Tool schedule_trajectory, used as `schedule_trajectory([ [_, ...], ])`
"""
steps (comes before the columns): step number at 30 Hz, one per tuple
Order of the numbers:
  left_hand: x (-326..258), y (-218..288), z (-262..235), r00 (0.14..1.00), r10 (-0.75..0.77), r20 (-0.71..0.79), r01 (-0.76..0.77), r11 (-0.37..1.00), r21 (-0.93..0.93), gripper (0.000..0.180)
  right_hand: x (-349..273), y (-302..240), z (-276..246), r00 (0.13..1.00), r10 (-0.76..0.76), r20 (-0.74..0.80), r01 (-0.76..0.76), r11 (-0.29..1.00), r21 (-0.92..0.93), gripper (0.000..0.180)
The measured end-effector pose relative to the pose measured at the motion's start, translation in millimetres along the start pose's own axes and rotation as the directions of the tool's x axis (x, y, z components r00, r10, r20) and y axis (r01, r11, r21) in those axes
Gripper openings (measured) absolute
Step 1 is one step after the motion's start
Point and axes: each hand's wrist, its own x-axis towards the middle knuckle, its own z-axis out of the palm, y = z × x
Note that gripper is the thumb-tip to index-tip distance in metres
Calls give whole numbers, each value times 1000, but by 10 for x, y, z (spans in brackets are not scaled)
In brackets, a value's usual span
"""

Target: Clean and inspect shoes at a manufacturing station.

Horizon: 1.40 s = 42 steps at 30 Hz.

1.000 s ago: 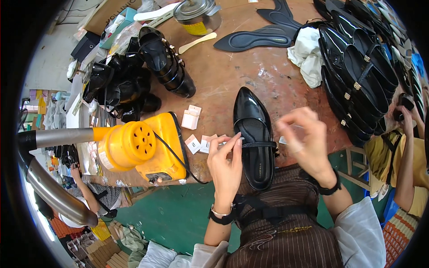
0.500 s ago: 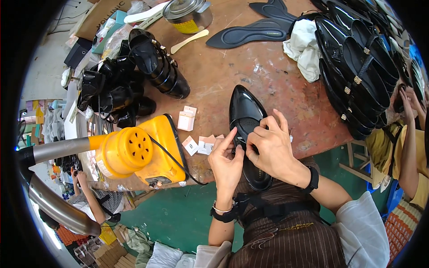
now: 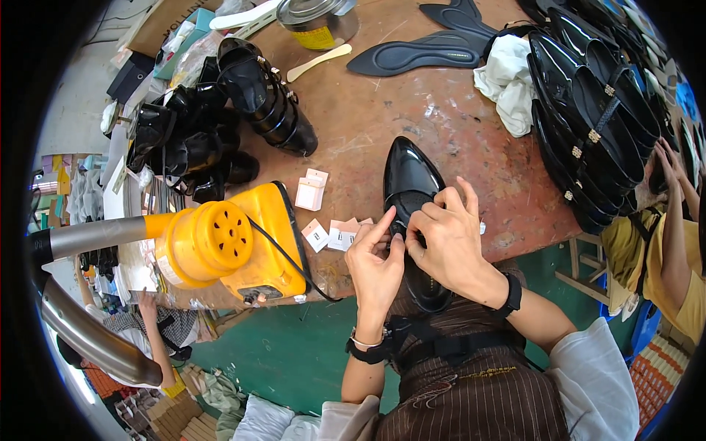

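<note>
A black patent pointed shoe [image 3: 413,167] lies at the table's near edge, toe pointing away from me, its heel end over my apron. My left hand [image 3: 373,268] is at the shoe's left side, with thumb and index finger closed on the edge of its opening, near the strap. From the right, my right hand [image 3: 450,239] reaches over the opening, its thumb and index finger pinched at the same place while the other fingers are bent or raised. The fingers partly hide the strap, so any small part between them cannot be made out.
Small paper tags [image 3: 340,235] and a tag stack [image 3: 312,189] lie left of my hands, beside a yellow machine [image 3: 257,235]. Black shoes [image 3: 265,95] stand at left, more [image 3: 581,110] at right. Behind are a white cloth [image 3: 507,84], insoles [image 3: 412,55], a spatula [image 3: 319,62] and a tin [image 3: 316,26].
The view has shifted slightly. Both my hands stay at the same spot on the shoe, with only small finger movement. At far left, another person's arms have moved.
</note>
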Motion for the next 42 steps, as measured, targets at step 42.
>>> schedule_trajectory([
  [42,81,178,-41,973,233,11,-197,797,571,24,9,41,35,1000,3,-13,-4,1000,-13,10],
])
